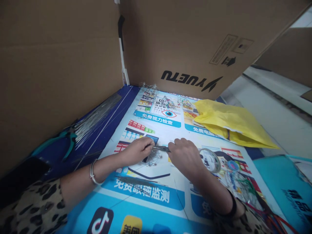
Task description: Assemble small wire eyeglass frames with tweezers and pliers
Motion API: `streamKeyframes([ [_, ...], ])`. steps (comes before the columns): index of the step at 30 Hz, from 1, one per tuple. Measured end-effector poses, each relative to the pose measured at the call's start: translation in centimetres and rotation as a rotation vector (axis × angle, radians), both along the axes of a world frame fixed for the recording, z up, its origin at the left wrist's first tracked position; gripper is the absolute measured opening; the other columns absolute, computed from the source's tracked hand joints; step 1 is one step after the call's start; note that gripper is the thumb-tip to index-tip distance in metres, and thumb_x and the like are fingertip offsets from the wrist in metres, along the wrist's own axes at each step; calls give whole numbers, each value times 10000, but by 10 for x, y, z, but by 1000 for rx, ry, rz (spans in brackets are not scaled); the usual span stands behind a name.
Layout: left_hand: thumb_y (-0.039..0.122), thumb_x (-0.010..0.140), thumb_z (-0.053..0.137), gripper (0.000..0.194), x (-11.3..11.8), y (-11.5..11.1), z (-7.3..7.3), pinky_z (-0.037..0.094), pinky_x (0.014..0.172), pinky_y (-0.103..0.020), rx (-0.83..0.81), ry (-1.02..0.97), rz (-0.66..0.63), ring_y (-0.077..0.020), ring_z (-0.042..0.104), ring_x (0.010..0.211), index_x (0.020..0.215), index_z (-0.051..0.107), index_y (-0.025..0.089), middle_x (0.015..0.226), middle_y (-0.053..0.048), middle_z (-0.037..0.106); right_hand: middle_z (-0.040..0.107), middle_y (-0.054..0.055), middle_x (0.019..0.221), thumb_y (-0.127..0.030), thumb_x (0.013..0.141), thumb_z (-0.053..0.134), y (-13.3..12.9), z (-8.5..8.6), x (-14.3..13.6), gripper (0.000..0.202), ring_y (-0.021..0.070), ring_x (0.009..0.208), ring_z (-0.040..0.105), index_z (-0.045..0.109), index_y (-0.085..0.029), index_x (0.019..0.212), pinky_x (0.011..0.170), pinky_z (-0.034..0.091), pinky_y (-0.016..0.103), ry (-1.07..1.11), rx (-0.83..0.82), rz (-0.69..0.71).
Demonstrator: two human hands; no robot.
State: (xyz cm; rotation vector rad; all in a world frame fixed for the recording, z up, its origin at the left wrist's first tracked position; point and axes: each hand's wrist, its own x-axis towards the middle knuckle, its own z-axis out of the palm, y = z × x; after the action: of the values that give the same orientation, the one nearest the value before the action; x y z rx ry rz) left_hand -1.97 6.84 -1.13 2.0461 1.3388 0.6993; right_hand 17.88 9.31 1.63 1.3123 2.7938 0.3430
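Observation:
Near the middle of the printed sheet, my left hand [139,150] is closed in a pinch on something too small to make out. My right hand [184,154] is wrapped round the pliers [162,148], whose narrow metal jaws point left and reach the fingertips of my left hand. Below the jaws lies a tangle of thin wire with small clear beads [154,158]. A bundle of thin dark wires [138,180] rests on the sheet [143,203] below my left hand.
Cardboard walls [170,39] stand at the back and left. Teal-handled pliers [70,144] lie by a bundle of silvery wires [94,115] at left. At right are a yellow bag [226,120], a round clear container [210,160] and tangled coloured wires [241,185].

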Motion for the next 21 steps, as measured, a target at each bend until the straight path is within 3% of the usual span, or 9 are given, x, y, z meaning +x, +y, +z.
streamKeyframes([
  [11,114,784,397,128,-1,1,0,320,620,-245,-17,-21,0,-127,457,680,704,478,174,697,13,504,599,56,747,-227,783,526,1,-3,1,77,200,719,515,588,-194,749,576,222,297,-27,-18,-6],
  [21,98,763,396,138,3,-2,4,327,605,-241,-39,-59,103,-131,473,666,708,491,181,665,18,510,593,74,793,-177,785,497,-5,2,-4,81,218,771,514,578,-187,788,621,277,306,-24,-22,-69],
])
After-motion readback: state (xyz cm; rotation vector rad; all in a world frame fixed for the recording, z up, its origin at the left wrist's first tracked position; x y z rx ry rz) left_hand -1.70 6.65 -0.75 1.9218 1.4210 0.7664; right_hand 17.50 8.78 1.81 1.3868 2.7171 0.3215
